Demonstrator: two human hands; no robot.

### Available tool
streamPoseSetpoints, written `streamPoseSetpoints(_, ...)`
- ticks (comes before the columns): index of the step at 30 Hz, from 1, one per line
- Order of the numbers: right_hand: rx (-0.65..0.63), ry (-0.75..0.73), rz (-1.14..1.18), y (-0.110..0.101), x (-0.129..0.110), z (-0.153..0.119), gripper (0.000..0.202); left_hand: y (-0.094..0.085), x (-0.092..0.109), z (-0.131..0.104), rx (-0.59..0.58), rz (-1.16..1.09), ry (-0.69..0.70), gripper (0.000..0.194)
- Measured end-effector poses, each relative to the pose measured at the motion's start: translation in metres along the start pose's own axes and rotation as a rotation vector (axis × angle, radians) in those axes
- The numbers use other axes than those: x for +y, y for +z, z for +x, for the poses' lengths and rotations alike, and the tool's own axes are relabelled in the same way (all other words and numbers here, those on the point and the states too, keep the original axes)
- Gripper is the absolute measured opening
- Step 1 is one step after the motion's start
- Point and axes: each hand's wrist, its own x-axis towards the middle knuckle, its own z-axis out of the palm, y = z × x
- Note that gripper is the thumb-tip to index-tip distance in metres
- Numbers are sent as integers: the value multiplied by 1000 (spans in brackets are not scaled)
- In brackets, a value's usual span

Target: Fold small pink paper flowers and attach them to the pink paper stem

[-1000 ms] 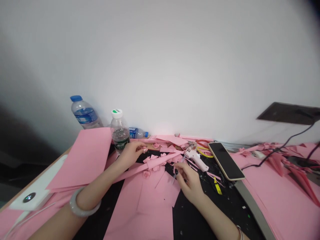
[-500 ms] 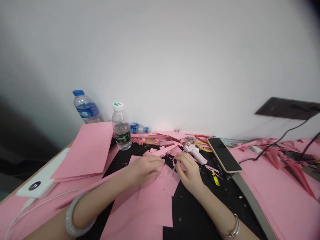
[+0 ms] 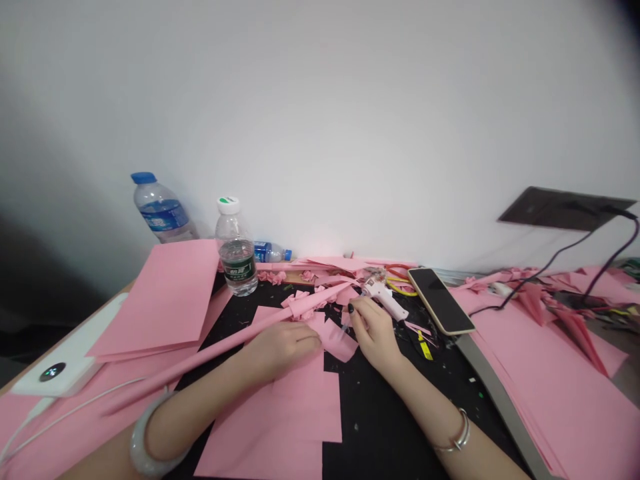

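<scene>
My left hand lies low over the pink sheets, its fingers bent together at the left edge of a small curved piece of pink paper. Just right of that piece, my right hand has its fingers curled in a pinch; whatever is between the fingertips is hidden. A clear stick shows beside the right fingertips. Beneath the left hand are larger pink paper sheets. A long pink paper tube runs slantwise behind the left hand and forearm. Beyond the right hand lies a glue gun.
At the back stand a white-capped water bottle and a blue-capped bottle; a small bottle lies beside them. A phone rests at right near a pink paper stack. A white power bank sits at left.
The left hand has drawn slightly nearer, and the small paper piece has shifted and curved. More of the pink tube shows behind the left hand. The view has moved a little.
</scene>
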Motion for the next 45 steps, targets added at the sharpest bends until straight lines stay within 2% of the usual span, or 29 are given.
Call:
streamPoseSetpoints(3,9,29,13,0,1,0,22,-4,3,1,-12,86,31,23)
streamPoseSetpoints(9,34,48,26,0,1,0,25,-10,10,-3,210,138,-127,20)
streamPoseSetpoints(13,30,82,108,0,-2,-1,24,-11,11,-6,320,35,-111,13)
streamPoseSetpoints(17,-90,177,262,5,-8,-3,23,-12,13,-6,316,-4,-97,11)
streamPoseSetpoints(21,-174,334,434,15,-13,-5,31,-8,15,-1,323,-107,-204,10)
streamPoseSetpoints(23,-147,409,487,18,-15,-5,27,-4,16,2,341,-289,-318,19)
streamPoseSetpoints(26,-103,451,534,18,-17,-5,24,2,17,7,358,-665,-470,56)
streamPoseSetpoints(28,-88,440,526,18,-17,-6,23,6,18,9,281,-843,-538,57)
streamPoseSetpoints(30,-76,414,496,17,-17,-6,22,8,18,9,172,-940,-603,49)
streamPoseSetpoints(32,-55,379,461,18,-17,-7,19,10,18,8,115,-963,-656,43)
streamPoseSetpoints(35,-41,372,455,19,-16,-7,17,10,17,7,125,-950,-704,43)
streamPoseSetpoints(40,-117,438,545,20,-16,-8,20,8,15,7,140,-938,-677,47)
streamPoseSetpoints(45,28,367,382,16,-13,-9,16,8,10,5,223,-1056,-799,46)
